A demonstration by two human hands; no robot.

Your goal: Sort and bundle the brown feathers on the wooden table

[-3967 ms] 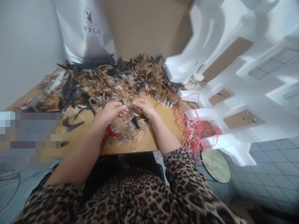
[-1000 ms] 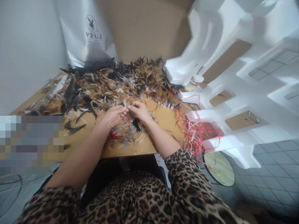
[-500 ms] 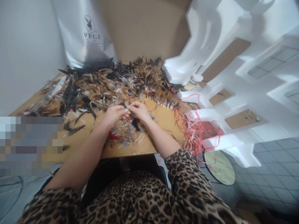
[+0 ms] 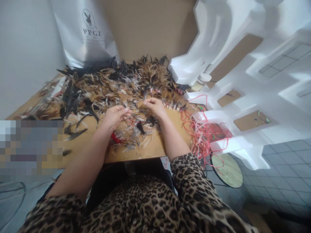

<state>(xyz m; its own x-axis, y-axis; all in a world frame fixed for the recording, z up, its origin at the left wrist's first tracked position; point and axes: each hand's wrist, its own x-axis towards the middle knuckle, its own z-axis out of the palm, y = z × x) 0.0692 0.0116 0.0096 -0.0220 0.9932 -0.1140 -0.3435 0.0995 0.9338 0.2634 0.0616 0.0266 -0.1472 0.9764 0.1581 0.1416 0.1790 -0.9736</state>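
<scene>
A wide heap of brown, black and white feathers [image 4: 114, 85] covers the far half of a wooden board [image 4: 170, 124]. My left hand [image 4: 114, 116] rests at the heap's near edge, fingers curled in a pinch on a small tuft of feathers. My right hand [image 4: 154, 106] sits a little to the right and farther away, its fingers pinched on a feather at the heap's edge. Between and below my hands lies a small bunch of pale feathers [image 4: 136, 132] with a red band [image 4: 115, 138] beside it.
A silver bag marked PPGZ [image 4: 85, 32] stands behind the heap against brown cardboard [image 4: 155, 29]. Large white foam packing pieces [image 4: 243, 81] crowd the right side. A tangle of red strings [image 4: 206, 136] hangs off the board's right edge. Grey floor tiles [image 4: 279, 174] show at lower right.
My right hand has moved away from the left, up and to the right toward the heap. My left hand has stayed roughly in place.
</scene>
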